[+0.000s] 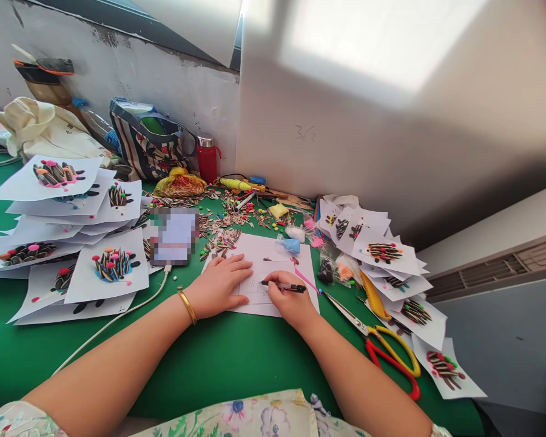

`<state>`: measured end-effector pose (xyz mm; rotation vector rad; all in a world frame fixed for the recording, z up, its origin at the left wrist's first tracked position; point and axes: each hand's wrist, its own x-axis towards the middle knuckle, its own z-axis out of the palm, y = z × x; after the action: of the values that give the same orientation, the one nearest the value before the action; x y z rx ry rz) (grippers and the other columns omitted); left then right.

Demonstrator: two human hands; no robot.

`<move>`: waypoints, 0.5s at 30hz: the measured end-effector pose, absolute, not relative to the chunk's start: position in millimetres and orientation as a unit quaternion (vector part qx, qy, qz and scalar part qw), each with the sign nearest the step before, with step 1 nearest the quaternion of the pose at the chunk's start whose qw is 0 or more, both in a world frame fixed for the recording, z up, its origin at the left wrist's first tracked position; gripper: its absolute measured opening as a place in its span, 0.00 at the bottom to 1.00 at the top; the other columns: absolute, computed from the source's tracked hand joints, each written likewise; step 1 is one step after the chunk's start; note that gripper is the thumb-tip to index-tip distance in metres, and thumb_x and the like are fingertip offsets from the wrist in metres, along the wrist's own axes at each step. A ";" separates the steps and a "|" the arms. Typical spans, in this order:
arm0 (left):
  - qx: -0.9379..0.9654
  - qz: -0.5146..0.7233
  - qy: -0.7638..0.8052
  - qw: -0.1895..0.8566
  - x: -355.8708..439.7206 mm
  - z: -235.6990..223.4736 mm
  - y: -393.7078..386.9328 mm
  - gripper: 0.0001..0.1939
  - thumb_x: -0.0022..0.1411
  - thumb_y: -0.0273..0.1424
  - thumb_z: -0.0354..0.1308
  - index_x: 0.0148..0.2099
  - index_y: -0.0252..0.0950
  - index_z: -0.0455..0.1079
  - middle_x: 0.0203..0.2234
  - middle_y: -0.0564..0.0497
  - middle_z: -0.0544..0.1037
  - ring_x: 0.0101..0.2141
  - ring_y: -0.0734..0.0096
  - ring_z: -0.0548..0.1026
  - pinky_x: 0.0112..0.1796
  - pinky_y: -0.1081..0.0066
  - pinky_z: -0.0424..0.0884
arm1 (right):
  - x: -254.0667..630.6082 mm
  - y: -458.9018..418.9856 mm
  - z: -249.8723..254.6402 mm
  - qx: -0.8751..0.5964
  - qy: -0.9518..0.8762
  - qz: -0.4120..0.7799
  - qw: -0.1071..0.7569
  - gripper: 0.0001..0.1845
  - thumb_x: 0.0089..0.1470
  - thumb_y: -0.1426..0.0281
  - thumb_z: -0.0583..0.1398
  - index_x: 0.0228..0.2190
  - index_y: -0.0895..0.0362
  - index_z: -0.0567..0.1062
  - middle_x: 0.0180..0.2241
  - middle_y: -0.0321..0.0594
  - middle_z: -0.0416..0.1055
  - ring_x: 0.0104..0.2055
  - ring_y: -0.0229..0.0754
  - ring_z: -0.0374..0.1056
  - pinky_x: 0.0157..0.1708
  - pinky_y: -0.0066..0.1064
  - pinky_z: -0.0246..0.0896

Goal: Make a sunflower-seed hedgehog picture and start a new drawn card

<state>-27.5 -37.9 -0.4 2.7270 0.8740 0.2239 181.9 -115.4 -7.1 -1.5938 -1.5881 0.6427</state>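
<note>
On the green table lies a white sheet of paper (273,252) with thin dark drawn lines near its middle. My right hand (293,303) is closed around a black pen (286,286), its tip at the drawn lines. My left hand (222,282) rests flat on the sheet's left side, fingers spread, with a gold bracelet (187,306) at the wrist. A blue lump in clear wrap (290,244) sits on the paper's upper right part. A thin pink strip (306,280) lies just right of the pen.
Scissors (377,340) with red and yellow handles lie right of my right hand. Stacked sheets with sunflower-seed figures stand left (109,267) and right (386,258). A phone (175,237) with a white cable (131,318) is at left. Loose seeds (221,243), a bag (148,142) and a red bottle (207,161) are behind.
</note>
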 end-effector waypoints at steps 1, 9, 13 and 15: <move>0.941 0.078 0.301 0.135 -27.6 -0.6 -37.8 0.30 0.57 0.44 0.61 0.61 0.45 0.64 0.62 0.49 0.64 0.64 0.53 0.56 0.59 0.52 0.53 | 181.6 -115.5 -7.0 -0.628 -0.625 0.253 0.390 0.10 0.52 0.71 0.56 0.33 0.53 0.78 0.35 0.37 0.77 0.40 0.43 0.71 0.43 0.35 0.65; 0.939 0.070 0.307 0.139 -27.1 2.4 -39.0 0.30 0.57 0.44 0.61 0.61 0.45 0.64 0.63 0.50 0.64 0.64 0.54 0.55 0.59 0.51 0.53 | 182.4 -116.3 -4.2 -0.631 -0.622 0.252 0.389 0.10 0.52 0.72 0.56 0.33 0.53 0.77 0.35 0.36 0.77 0.39 0.43 0.71 0.41 0.35 0.65; 0.939 0.064 0.308 0.140 -26.3 2.7 -39.1 0.30 0.57 0.44 0.61 0.61 0.45 0.63 0.63 0.50 0.63 0.64 0.55 0.55 0.59 0.50 0.52 | 184.2 -114.9 -5.8 -0.633 -0.622 0.246 0.391 0.10 0.53 0.71 0.56 0.34 0.53 0.77 0.35 0.37 0.77 0.39 0.43 0.71 0.42 0.34 0.65; 0.939 0.066 0.307 0.140 -26.3 1.9 -38.6 0.31 0.57 0.44 0.61 0.61 0.45 0.63 0.63 0.50 0.63 0.64 0.55 0.55 0.59 0.51 0.52 | 184.3 -114.3 -6.8 -0.634 -0.623 0.246 0.387 0.10 0.53 0.71 0.56 0.34 0.53 0.77 0.36 0.37 0.77 0.40 0.43 0.71 0.42 0.34 0.65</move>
<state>-26.3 -38.6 1.9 2.7119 0.8874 0.1900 184.3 -114.3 -6.8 -1.6141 -1.5843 0.6255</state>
